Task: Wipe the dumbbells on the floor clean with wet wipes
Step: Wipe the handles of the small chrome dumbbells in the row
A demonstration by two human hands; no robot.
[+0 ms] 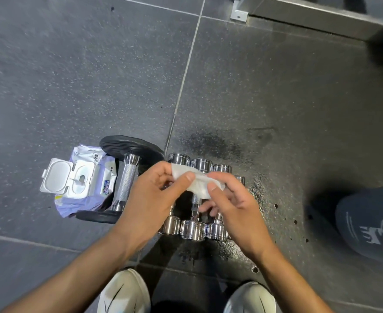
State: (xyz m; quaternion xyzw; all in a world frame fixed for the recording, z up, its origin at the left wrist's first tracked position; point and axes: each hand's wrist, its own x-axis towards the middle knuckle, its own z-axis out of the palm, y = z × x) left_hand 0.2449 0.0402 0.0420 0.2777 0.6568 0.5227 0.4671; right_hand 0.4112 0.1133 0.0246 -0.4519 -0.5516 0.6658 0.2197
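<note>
Both hands hold one white wet wipe above a row of chrome dumbbells lying side by side on the dark floor. My left hand pinches the wipe's left side between thumb and fingers. My right hand pinches its right side. A bigger dumbbell with black rubber plates and a chrome handle lies just left of the chrome ones. My hands hide the middle of the chrome dumbbells.
An opened pack of wet wipes with its white lid flipped up lies left of the black dumbbell. My two pale shoes stand at the bottom edge. A dark knee is at right. A metal frame base runs along the top right.
</note>
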